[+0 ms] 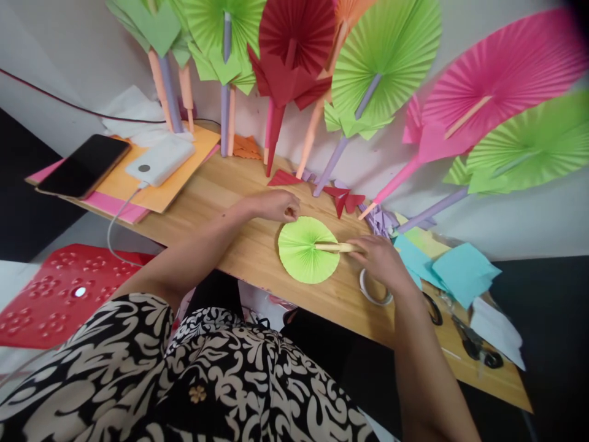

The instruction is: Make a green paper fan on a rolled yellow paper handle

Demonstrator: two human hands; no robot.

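A round, pleated paper fan [306, 261] in lime green lies on the wooden table in front of me. Its pale yellow rolled-paper handle [338, 247] points right from the fan's centre. My right hand [375, 258] grips the far end of that handle. Just above the fan's upper edge is my left hand [280, 205], with its fingers curled; whether anything is between them I cannot make out. Beside my right wrist lies a roll of white tape [375, 288], partly covered by the hand.
Finished paper fans [386, 55] in green, red and pink lean on the wall behind the table. Left are a phone [85, 166] and a white power bank [160, 159] on coloured paper. Scissors [478, 347] and turquoise paper [464, 270] lie right. A red stool [59, 294] stands lower left.
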